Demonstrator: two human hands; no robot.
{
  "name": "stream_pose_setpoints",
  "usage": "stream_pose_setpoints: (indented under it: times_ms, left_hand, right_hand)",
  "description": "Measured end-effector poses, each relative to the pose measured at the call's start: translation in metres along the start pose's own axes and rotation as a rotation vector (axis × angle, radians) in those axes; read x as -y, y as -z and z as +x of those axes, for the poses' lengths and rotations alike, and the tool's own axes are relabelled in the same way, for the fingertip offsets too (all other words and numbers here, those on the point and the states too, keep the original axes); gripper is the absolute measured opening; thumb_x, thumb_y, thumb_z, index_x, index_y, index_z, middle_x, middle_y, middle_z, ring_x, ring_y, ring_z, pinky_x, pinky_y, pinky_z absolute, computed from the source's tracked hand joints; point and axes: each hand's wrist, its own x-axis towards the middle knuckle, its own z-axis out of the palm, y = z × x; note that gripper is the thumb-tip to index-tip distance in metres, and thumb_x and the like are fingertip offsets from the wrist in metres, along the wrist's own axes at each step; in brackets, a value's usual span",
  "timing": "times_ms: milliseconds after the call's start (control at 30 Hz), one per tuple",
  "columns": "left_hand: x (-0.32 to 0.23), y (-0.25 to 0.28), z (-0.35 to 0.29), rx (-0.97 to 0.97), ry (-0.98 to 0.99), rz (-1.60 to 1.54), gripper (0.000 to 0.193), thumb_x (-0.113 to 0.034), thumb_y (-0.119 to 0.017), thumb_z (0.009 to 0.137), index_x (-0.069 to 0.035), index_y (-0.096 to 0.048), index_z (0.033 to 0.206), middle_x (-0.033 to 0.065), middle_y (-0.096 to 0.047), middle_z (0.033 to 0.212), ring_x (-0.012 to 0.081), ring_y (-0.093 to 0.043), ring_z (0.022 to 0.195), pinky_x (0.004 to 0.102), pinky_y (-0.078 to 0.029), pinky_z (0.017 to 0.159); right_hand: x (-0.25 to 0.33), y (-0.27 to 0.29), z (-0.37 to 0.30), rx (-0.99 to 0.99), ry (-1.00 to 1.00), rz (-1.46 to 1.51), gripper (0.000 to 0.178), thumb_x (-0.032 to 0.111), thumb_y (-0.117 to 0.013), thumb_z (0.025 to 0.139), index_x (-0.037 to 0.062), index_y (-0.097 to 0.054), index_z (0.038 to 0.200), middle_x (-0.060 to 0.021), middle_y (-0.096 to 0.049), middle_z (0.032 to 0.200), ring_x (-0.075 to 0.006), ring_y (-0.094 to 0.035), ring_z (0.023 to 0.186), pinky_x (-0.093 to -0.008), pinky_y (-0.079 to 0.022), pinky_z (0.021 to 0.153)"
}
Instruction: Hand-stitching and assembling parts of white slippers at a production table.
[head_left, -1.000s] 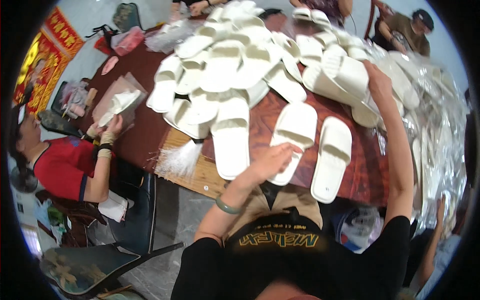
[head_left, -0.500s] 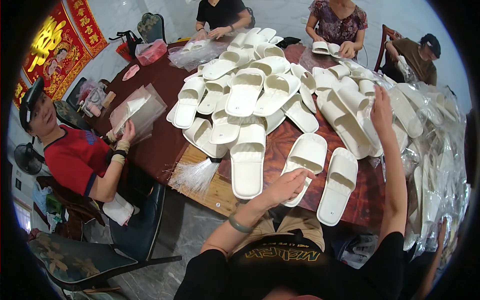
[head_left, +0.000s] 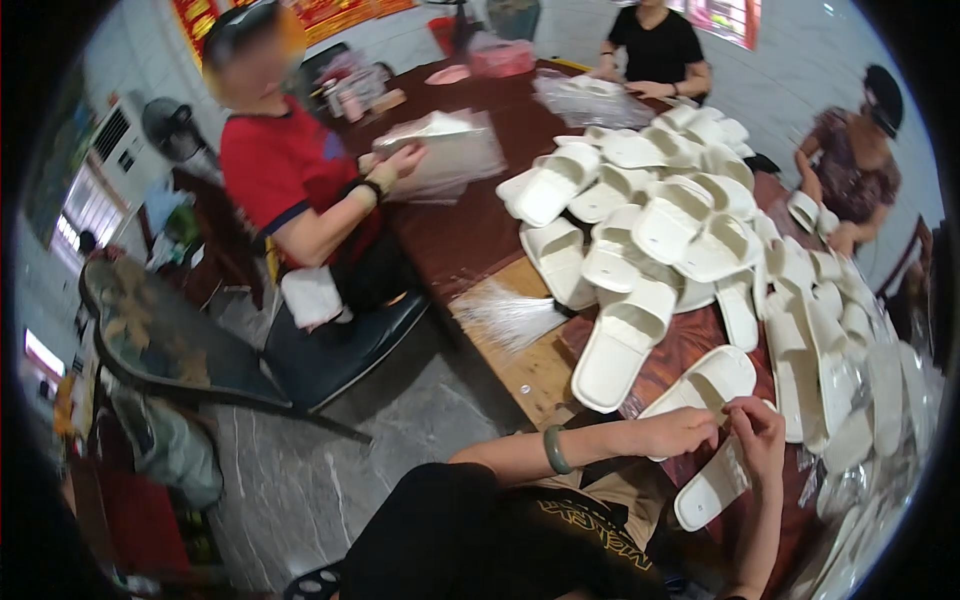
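Two cream open-toed slippers lie in front of me at the table's near edge: one slipper (head_left: 722,376) behind my hands and another slipper (head_left: 708,497) partly under my right hand. My left hand (head_left: 678,433), with a green bangle at the wrist, is closed over the first slipper's near end. Close beside it, my right hand (head_left: 760,432) has thumb and fingers pinched together above the second slipper. Whatever is between the fingers of either hand is too small to make out. A large heap of cream slippers (head_left: 668,222) rises just beyond.
Bagged slippers (head_left: 880,400) crowd the right side. A bundle of thin clear strands (head_left: 510,315) lies on a wooden board (head_left: 520,385). At the left, a person in red (head_left: 290,190) holds clear bags (head_left: 455,150); a dark chair (head_left: 250,350) stands nearby. Other people sit across the table (head_left: 450,230).
The view has swung left, shifting the table rightward. My right hand has come from the slippers at the right to beside my left hand, and its fingers are now pinched.
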Motion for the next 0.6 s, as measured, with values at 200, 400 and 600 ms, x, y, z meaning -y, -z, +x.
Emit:
stream_pose_setpoints:
  times_ms: [200, 400, 600]
  left_hand:
    - [0.016, -0.005, 0.007, 0.026, 0.024, -0.038, 0.025, -0.019, -0.035, 0.094, -0.001, -0.051, 0.089, 0.0017, -0.05, 0.069, 0.0118, -0.045, 0.058, 0.0293, -0.04, 0.052]
    - [0.006, -0.028, -0.01, 0.001, 0.133, -0.318, 0.022, -0.022, -0.035, 0.098, -0.003, -0.047, 0.098, -0.0029, -0.041, 0.065, 0.0064, -0.036, 0.053, 0.0233, -0.032, 0.045]
    - [-0.002, -0.016, -0.058, 0.113, 0.343, -0.52, 0.026, -0.023, -0.038, 0.099, 0.0, -0.049, 0.103, -0.0007, -0.043, 0.064, 0.0064, -0.037, 0.05, 0.0205, -0.031, 0.044]
  right_hand:
    - [-0.007, -0.015, 0.002, 0.144, 0.175, 0.004, 0.014, 0.002, -0.062, 0.082, -0.0031, -0.062, 0.096, -0.0034, -0.06, 0.084, -0.0097, -0.056, 0.073, -0.0232, -0.045, 0.064]
    - [-0.017, -0.01, -0.005, -0.1, 0.03, 0.026, 0.011, -0.001, -0.067, 0.076, -0.0013, -0.065, 0.087, -0.0007, -0.061, 0.076, -0.0071, -0.054, 0.069, -0.0215, -0.044, 0.062]
    - [-0.035, -0.012, 0.015, -0.168, 0.248, -0.264, 0.015, 0.012, -0.071, 0.076, 0.0018, -0.068, 0.086, -0.0095, -0.065, 0.076, -0.0207, -0.06, 0.067, -0.0302, -0.047, 0.062]
